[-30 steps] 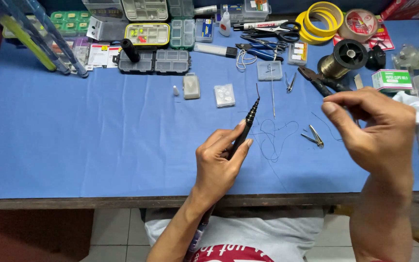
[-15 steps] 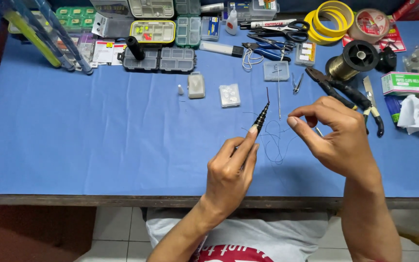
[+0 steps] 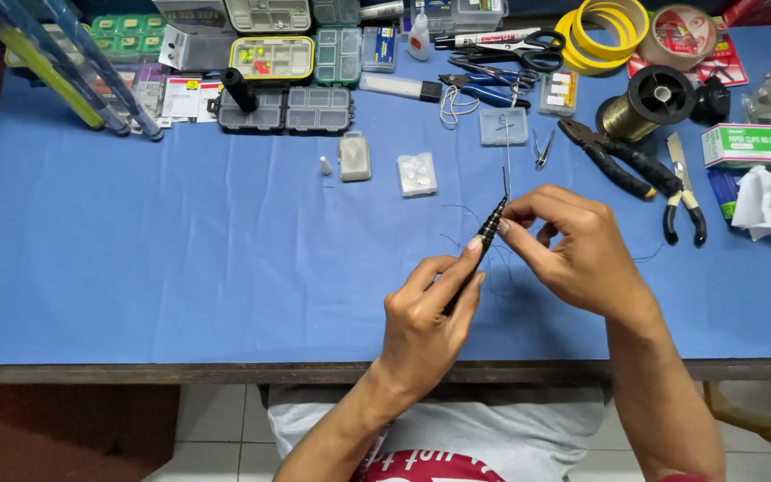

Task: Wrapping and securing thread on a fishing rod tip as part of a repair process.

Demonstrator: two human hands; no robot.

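Fig. Head view, both hands over the blue table (image 3: 136, 268). L hand (image 3: 426, 326) was clenched on a slim black tool (image 3: 484, 239), held like a pen; its long axis ran from the palm up and to the right, w/ a thin needle tip at the far end. R hand (image 3: 573, 250) was pinched shut, thumb and forefinger meeting just right of the tip, apparently on a fine line (image 3: 508, 152) that rose straight toward a small clear box (image 3: 503, 126); the exact contact could not be told. Tool tip thus lay betw. the two hands, R hand nearer to it. Loose line looped on the table beneath. Pliers (image 3: 635, 170) and a spool (image 3: 644, 105) sat well apart, to the right.
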